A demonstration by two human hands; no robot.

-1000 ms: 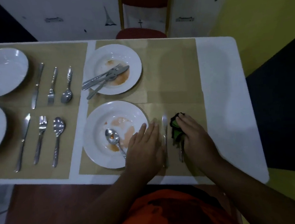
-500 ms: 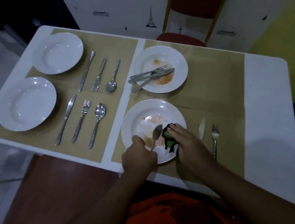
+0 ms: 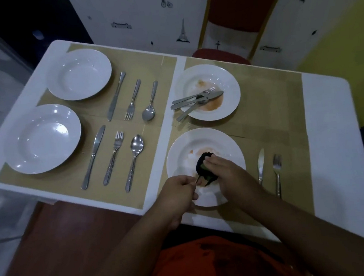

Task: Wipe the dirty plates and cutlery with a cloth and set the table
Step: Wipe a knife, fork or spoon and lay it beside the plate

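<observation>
A sauce-stained white plate lies on the near right placemat. Over it, my right hand grips a dark green cloth wrapped around a spoon's bowl. My left hand pinches the spoon's handle at the plate's near-left rim; the spoon itself is almost wholly hidden. A knife and a fork lie side by side to the right of this plate. Behind it, a second dirty plate carries stacked cutlery.
On the left placemats lie two clean plates, each with a knife, fork and spoon set to its right. A red chair stands behind the white table. The table's front edge runs just below my hands.
The view has swung right and closer. My left hand picked the spoon up from the near plate, and my right hand moved the cloth from the fork onto the spoon's bowl.
</observation>
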